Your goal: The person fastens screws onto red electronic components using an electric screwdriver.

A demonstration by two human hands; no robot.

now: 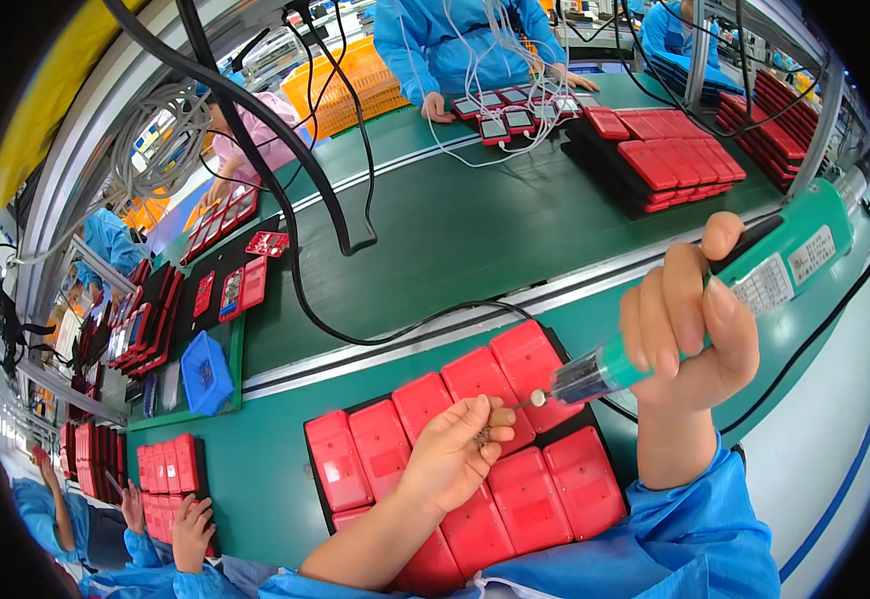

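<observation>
My right hand (689, 324) is wrapped round a green electric screwdriver (789, 262), tilted with its dark nose down to the left. A thin bit with a small round silvery piece (538, 397) sticks out of the nose and reaches my left hand (455, 444). That hand is curled with a small heap of screws (484, 436) in its fingers. Whether the bit touches a screw is too small to tell. Below both hands lies a black tray (609, 454) bearing rows of red plastic housings (530, 494), partly covered by my left forearm.
A green conveyor belt (425, 250) runs behind the bench. A blue bin (205, 372) stands at left, near a co-worker's hands (193, 529) on another red set. Black cables (300, 270) hang over the belt. Across it, a person in blue works beside stacked red housings (679, 160).
</observation>
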